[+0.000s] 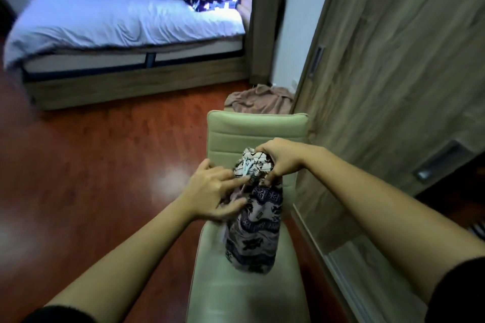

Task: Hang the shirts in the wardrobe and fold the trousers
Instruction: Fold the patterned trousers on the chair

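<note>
A bunched garment with a purple, black and white pattern (256,228) hangs over the seat of a pale green chair (252,128). My right hand (282,158) grips its white top end from above, fingers curled round the cloth. My left hand (214,190) reaches in from the left, its fingers spread and touching the garment's upper side. Whether the garment is a shirt or trousers cannot be told. The wooden wardrobe (393,65) stands close on the right, its sliding doors shut.
A beige garment (259,99) lies crumpled on the red-brown wooden floor behind the chair, next to the wardrobe corner. A bed (118,16) with a white duvet, a patterned cloth and pillows fills the far left. Floor lies open to the left of the chair.
</note>
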`<action>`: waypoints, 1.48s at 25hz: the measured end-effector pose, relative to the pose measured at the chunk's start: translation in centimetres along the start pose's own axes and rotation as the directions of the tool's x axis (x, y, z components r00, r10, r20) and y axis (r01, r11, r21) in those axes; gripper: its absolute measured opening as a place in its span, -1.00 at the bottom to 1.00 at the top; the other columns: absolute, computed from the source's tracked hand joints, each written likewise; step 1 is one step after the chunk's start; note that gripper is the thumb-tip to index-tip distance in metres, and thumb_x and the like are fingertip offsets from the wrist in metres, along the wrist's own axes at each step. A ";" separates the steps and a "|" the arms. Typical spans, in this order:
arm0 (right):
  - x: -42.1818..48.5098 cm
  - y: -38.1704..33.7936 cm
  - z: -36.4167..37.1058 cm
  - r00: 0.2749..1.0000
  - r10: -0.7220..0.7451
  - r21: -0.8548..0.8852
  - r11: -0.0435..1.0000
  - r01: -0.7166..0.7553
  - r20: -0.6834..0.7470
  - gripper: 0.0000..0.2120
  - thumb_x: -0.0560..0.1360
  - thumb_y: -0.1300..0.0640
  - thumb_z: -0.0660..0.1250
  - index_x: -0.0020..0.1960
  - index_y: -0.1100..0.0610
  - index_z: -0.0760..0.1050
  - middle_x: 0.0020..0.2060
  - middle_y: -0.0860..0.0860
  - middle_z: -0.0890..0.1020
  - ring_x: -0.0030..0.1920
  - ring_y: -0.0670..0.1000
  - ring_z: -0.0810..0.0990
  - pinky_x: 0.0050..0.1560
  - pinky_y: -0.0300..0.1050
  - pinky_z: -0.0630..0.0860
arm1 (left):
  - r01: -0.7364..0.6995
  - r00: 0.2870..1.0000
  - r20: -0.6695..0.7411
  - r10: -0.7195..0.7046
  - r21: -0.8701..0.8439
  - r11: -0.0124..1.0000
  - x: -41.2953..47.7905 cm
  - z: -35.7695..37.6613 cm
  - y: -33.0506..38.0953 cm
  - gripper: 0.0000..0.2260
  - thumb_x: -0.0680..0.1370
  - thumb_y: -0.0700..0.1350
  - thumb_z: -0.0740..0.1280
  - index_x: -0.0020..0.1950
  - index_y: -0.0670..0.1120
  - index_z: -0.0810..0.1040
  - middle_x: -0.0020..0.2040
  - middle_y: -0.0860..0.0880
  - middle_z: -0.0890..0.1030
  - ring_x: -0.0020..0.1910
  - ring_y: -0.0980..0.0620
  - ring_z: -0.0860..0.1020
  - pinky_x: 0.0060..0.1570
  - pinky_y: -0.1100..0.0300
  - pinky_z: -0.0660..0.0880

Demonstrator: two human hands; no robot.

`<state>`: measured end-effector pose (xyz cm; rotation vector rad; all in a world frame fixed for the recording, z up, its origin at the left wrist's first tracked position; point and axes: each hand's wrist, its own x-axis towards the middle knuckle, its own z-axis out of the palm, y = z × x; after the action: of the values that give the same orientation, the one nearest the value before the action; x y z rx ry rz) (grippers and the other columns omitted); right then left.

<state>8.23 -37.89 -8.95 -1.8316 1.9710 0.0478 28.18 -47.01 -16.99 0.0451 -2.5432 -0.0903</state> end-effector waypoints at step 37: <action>-10.4 1.2 -1.4 0.780 0.600 0.832 0.514 -0.207 -0.176 -0.73 0.49 0.35 0.13 0.13 0.35 0.47 -0.22 0.11 0.47 -0.38 -0.05 0.47 -0.40 -0.28 0.51 | 0.284 0.857 0.475 -0.199 -0.113 0.952 16.0 -3.6 5.4 -0.68 0.45 -0.03 0.39 0.15 -0.12 0.53 0.03 -0.14 0.62 0.01 -0.14 0.55 -0.11 0.14 0.40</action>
<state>6.86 -28.45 -4.52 -0.7755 2.1633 -1.0332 16.91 -42.67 -4.62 0.3105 -2.9788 -0.4833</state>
